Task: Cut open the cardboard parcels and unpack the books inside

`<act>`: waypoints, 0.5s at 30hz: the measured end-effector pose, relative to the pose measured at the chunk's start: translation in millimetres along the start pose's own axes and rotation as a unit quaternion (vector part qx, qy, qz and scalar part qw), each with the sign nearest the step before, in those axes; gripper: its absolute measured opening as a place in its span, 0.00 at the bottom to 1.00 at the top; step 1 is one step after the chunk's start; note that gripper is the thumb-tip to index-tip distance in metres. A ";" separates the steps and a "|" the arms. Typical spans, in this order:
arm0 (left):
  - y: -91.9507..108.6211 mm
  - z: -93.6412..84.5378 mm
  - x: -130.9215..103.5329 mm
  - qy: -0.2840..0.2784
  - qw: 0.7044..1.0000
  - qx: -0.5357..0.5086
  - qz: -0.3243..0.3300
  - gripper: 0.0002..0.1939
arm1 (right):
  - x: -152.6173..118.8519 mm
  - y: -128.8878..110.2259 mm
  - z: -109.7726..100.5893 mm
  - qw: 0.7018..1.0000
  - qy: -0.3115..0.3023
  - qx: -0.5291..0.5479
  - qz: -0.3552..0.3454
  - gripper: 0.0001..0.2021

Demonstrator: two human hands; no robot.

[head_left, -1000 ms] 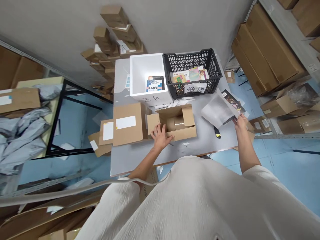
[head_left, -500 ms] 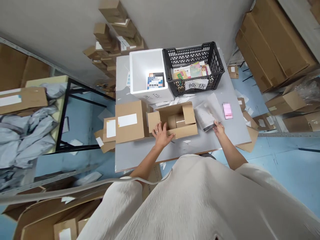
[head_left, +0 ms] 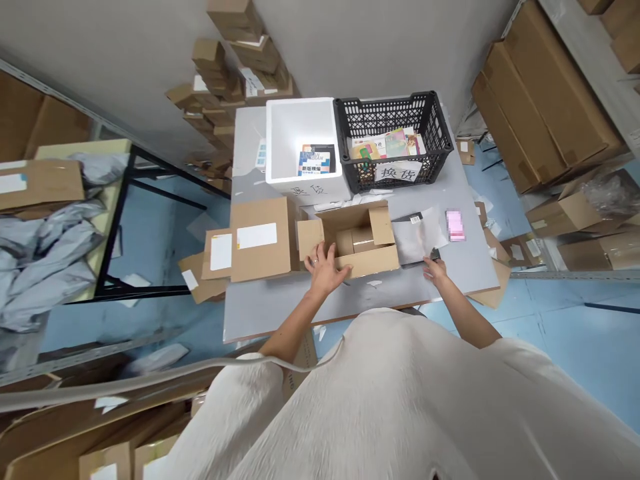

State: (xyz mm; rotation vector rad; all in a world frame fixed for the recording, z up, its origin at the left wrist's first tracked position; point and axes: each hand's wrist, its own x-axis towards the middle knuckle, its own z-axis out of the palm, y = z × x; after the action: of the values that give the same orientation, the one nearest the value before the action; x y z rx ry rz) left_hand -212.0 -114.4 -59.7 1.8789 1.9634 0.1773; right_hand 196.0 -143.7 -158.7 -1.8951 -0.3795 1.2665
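An open cardboard box (head_left: 373,259) stands upright on the table, with smaller brown cartons (head_left: 355,241) inside. My left hand (head_left: 326,268) is at its near left corner, fingers curled over the rim and thumb along the near wall. To the right of the box lies a flat, whitish plastic bag (head_left: 411,243), with a dark item bearing a barcode label showing at its edge. My right hand (head_left: 436,270) pinches the bag's near right corner, beside a small dark patch I cannot make out. A closed carton (head_left: 263,257) with a white label sits left of the open box.
On the grey table (head_left: 280,307) stand a white foam bin (head_left: 300,110) with books and a black plastic crate (head_left: 390,110) with booklets. A pink pixelated item (head_left: 455,225) lies right. Stacked cartons (head_left: 237,63) line the wall; grey parcels (head_left: 50,260) lie on a left shelf.
The bag has shifted and its dark barcode-labelled item now shows at the far edge. My right hand has moved slightly nearer to me. My left hand stays on the box.
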 end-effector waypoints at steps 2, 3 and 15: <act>-0.5 -2.2 -2.0 0.012 1.000 -0.011 -0.001 0.49 | -10.0 -1.9 -6.2 0.998 0.046 -0.035 -0.022 0.31; -1.0 -3.5 -3.2 0.021 1.000 -0.016 -0.002 0.48 | -15.8 -5.4 -8.4 0.994 0.079 -0.062 -0.053 0.31; -40.4 -12.6 -0.5 0.116 0.970 -0.194 -0.093 0.51 | -54.8 -97.7 49.1 0.950 -0.158 -0.144 -0.228 0.33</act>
State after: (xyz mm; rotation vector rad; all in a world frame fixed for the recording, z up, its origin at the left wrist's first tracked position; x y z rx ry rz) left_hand -254.2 -115.8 -63.1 1.4680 2.0590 0.6984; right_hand 145.8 -94.5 -58.7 -1.6901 -1.1569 1.2367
